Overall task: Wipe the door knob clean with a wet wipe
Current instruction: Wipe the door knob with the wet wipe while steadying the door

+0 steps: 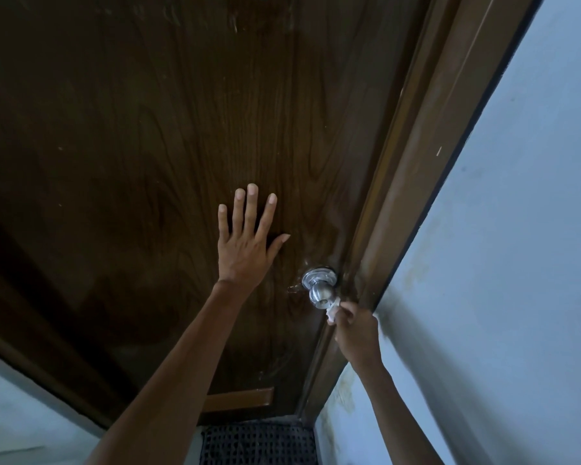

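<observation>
Wiping door knob point(321, 293) | right hand point(356, 330) pinches wet wipe point(333, 307) against it | left hand point(245, 243) flat, splayed on door point(148, 129) | next: work round knob's far side

One door point(155, 135), dark wood grain; one metal door knob point(321, 292) on it, with one round plate behind; one wet wipe point(333, 308), bunched and white; two hands, the left hand point(245, 243) with five fingers spread, the right hand point(356, 330); one door frame point(426, 156); one dark mat point(259, 443) at the bottom.
</observation>
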